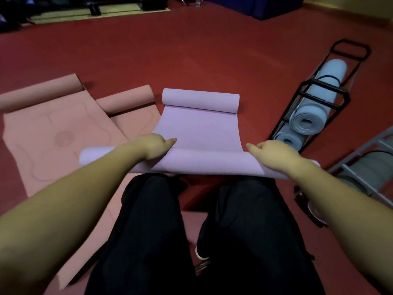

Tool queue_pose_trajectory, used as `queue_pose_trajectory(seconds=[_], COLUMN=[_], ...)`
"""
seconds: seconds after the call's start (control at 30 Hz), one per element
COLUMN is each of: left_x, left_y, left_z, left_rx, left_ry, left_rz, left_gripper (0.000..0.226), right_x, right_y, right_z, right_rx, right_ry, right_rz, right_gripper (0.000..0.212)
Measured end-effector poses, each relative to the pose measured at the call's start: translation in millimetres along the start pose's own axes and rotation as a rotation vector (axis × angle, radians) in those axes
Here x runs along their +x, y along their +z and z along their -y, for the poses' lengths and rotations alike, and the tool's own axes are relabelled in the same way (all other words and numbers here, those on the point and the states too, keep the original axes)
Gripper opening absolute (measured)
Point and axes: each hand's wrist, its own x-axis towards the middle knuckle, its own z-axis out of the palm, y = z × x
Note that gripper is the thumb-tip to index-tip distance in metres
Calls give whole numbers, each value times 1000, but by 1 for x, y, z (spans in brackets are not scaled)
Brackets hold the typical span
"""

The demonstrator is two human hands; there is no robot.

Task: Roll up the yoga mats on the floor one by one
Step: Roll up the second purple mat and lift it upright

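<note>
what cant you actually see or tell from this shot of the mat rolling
Head view, the only one:
- Fingers of the left hand and right hand: curled under the purple mat, hidden by the hands' backs and the roll.
- Pink mats: near ends covered by the arm and legs.
- Grey rack: cut off by the right edge.
- Objects at the top edge: too dark to identify.

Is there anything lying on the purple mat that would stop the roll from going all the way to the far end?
Nothing visible lies on the purple mat. Its far end curls up by itself. Both hands, left hand and right hand, already grip the near roll.
</note>
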Motion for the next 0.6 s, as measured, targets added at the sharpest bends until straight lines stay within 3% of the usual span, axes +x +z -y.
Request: queue_pose_trajectory(seconds=[0.13,0.3,0.43,0.53,0.6], left_x=[1,0,-10,-29,-38], left_y=[10,25,33,56,72], left_z=[6,17,14,13,13], left_rx=[-32,-111,-94,-82,-28], left_ry=[-40,6,72,116,142], left_rz=[179,125,-178,-481,-588], left_gripper=[64,54,39,42,47], right_x=[2,13,20,23,25], right_y=[2,4,7,7,5], right_z=[7,12,9,7,9], right_rx=[20,38,11,8,20], right_ry=[36,79,91,96,102], right_rz=[311,390,385,411,416], right_gripper=[66,72,72,70,69])
